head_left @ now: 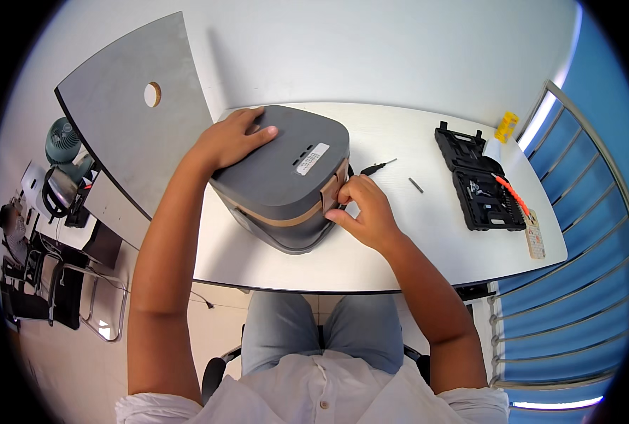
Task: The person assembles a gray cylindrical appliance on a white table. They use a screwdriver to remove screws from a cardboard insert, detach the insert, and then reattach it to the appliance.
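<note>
A dark grey boxy appliance (286,152) with rounded corners stands on the white table, with a white label and slots on its top face. A tan band runs round its side. My left hand (238,141) rests on the top at the far left corner, fingers stretched and thumb apart. At the appliance's right side, the curled fingers and thumb of my right hand (365,210) grip a tan panel (334,187) that joins the band. Just beyond that hand lies a black-handled screwdriver (377,169); a small dark grey bar (416,185) is further right.
On the right of the white table (399,258) lies an open black tool case (480,184) with bits. Near it are an orange-red tool (512,194), a pale remote control (534,237) and a yellow object (506,127). A grey partition (134,85) stands left, metal railing (597,141) right.
</note>
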Demonstrator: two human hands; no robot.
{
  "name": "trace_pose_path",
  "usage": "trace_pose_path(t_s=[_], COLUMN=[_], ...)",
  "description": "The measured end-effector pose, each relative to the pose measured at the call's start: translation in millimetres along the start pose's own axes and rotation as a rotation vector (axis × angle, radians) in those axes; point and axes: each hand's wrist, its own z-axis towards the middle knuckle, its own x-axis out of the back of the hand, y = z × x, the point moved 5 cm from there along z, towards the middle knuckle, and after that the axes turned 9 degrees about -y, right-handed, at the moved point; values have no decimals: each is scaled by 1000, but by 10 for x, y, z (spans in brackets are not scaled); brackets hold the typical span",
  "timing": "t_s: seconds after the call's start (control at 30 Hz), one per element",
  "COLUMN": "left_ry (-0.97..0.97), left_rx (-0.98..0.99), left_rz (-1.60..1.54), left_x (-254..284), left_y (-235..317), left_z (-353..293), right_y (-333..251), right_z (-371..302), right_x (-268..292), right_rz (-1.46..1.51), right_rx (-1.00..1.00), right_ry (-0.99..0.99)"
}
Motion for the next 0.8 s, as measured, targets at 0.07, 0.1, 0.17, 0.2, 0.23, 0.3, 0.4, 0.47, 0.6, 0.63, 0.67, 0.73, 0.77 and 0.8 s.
trace_pose_path(t_s=[0.07, 0.1, 0.17, 0.2, 0.23, 0.3, 0.4, 0.47, 0.6, 0.63, 0.67, 0.73, 0.77, 0.8], left_ry=[2, -1, 0, 6, 11, 13, 7, -2, 23, 8, -7, 2, 5, 9], left_rx=[3, -1, -4, -6, -8, -4, 4, 9, 1, 9, 17, 9, 3, 3], left_rz=[-6, -4, 1, -1, -1, 0, -4, -15, -12, -16, -20, -34, -41, -50], left_x=[-8, -16, -7, -6, -5, -5, 12, -4, -6, 0, 5, 7, -2, -5], left_y=[-7, 7, 13, 10, 9, 2, 14, 23, -7, -7, -8, 21, 34, 29], left_z=[1, 5, 1, 2, 1, -9, -8, -12, -19, -19, -22, -33, -28, -14], right_y=[1, 2, -54, -85, -114, -140, -112, -115, -181, -190, -207, -229, -227, -218], right_z=[-1, -6, 3, 11, 17, 23, -72, -161, -138, -137, -159, -194, -216, -226], right_x=[-10, -6, 16, 33, 52, 72, 74, 166, 291, 279, 257, 111, 6, -84], right_rz=[1, 2, -38, -57, -65, -80, 14, 35, 136, 108, 81, -5, -87, -168], right_rx=[-24, -35, -101, -134, -157, -203, -264, -169, -94, -116, -138, -100, -111, -122], right_ry=[10, 15, -33, -57, -73, -106, 41, 414, 625, 605, 584, 520, 396, 272])
